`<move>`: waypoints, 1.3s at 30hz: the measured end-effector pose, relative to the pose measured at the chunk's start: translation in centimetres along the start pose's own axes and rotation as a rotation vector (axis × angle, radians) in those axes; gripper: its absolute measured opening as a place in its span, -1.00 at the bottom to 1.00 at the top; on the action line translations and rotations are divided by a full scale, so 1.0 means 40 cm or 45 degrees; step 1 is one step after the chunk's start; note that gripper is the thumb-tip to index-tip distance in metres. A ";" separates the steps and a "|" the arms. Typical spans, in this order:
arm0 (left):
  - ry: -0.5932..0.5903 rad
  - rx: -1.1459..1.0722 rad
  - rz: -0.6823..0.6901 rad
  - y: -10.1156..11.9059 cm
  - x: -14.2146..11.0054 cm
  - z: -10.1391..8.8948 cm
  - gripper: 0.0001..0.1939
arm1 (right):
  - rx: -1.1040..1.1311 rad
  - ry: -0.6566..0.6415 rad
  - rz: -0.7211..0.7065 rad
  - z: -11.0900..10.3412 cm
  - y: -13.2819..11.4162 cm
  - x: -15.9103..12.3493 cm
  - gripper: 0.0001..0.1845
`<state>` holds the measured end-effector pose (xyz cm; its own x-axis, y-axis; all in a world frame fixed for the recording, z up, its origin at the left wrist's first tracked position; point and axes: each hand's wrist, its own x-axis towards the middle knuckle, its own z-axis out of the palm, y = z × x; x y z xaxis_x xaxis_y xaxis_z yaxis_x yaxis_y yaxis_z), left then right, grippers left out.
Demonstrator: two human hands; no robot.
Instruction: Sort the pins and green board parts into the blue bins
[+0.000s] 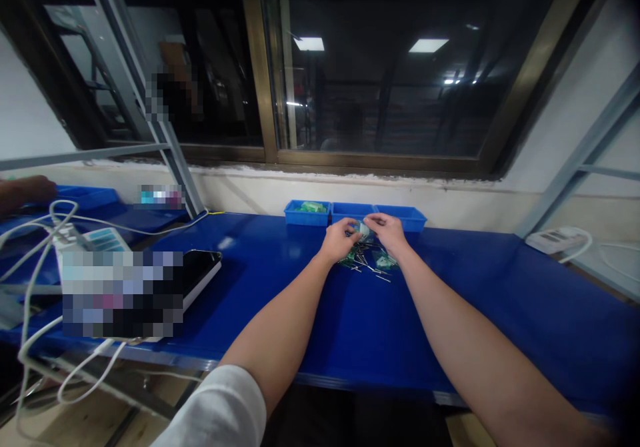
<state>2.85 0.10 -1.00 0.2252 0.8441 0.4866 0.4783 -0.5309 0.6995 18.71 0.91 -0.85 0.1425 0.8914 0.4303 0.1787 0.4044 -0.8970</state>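
My left hand [340,240] and my right hand [389,231] are raised over the far part of the blue table, fingers bent inward. Between their fingertips is a small clear plastic bag [365,232] with a pale greenish look, pinched from both sides. What it contains is too small to tell. Just below lies a loose pile of thin metal rods or screws [364,257], with a few strewn toward me. Another small green-tinted bag [385,261] rests beside the pile, under my right wrist.
Behind my hands, three joined blue bins [353,211] stand against the wall; green packets [313,207] fill the left one. A phone [203,260] on a white box, partly blurred out, and white cables [37,253] occupy the left. Another person's hand [30,189] reaches in there. A power strip [557,239] lies far right.
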 end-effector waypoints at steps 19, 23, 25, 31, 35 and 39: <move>0.278 -0.180 0.115 -0.020 0.012 -0.007 -0.79 | -0.046 -0.153 -0.127 -0.004 0.024 0.007 -0.86; 0.224 -0.258 0.054 -0.024 0.012 -0.006 -0.85 | 0.006 -0.174 -0.098 -0.005 0.012 0.001 -0.80; 0.222 -0.263 0.044 -0.026 0.013 -0.004 -0.87 | 0.041 -0.191 -0.063 -0.004 0.007 -0.003 -0.74; 0.192 -0.363 -0.014 -0.029 0.012 0.002 -0.63 | 0.062 -0.145 0.133 0.005 -0.002 -0.009 -0.64; 0.234 -0.425 -0.004 -0.029 0.012 0.007 -0.52 | 0.030 -0.138 0.215 0.013 -0.003 -0.008 -0.57; 0.268 -0.365 0.045 -0.028 0.016 0.007 -0.76 | 0.001 -0.126 0.198 0.020 -0.004 -0.008 -0.43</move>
<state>2.71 1.25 -1.63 0.0434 0.8065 0.5897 0.2086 -0.5845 0.7841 17.85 0.72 -0.93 0.0720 0.9589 0.2745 0.1615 0.2603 -0.9519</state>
